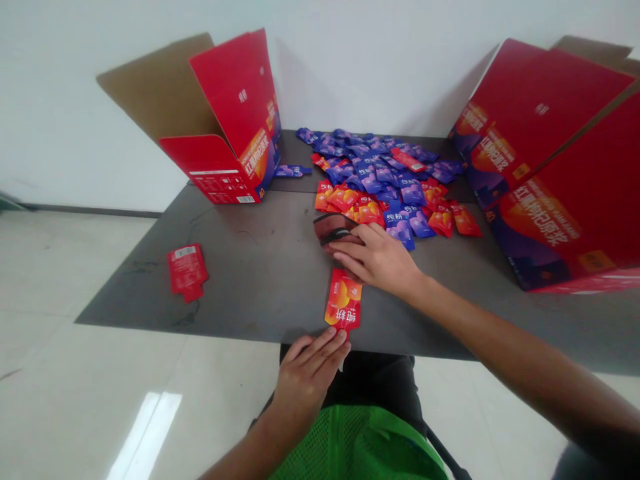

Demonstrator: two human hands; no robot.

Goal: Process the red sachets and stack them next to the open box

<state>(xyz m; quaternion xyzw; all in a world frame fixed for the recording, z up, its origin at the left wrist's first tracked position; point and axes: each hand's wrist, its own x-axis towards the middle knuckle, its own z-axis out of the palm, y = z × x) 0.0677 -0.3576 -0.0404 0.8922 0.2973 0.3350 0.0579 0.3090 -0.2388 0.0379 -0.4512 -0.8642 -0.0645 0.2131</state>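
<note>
A red and orange pouch (343, 298) lies flat near the table's front edge, its narrow end towards me. My left hand (307, 373) has its fingers closed on that narrow end at the edge; the thumb is hidden. Just beyond the pouch, my right hand (377, 259) is closed around a brownish-red object with a black band (334, 231). Its exact kind is unclear. The right fingers hover close to the pouch's far end. Behind this hand lies a heap of blue-purple pouches (367, 175) mixed with red-orange pouches (345, 197).
An open red carton (235, 127) stands at the back left, flaps up. Larger red cartons (540, 173) stand at the right. A single red pouch (187, 270) lies on the left of the grey table (260, 267). A white wall (360, 67) rises behind.
</note>
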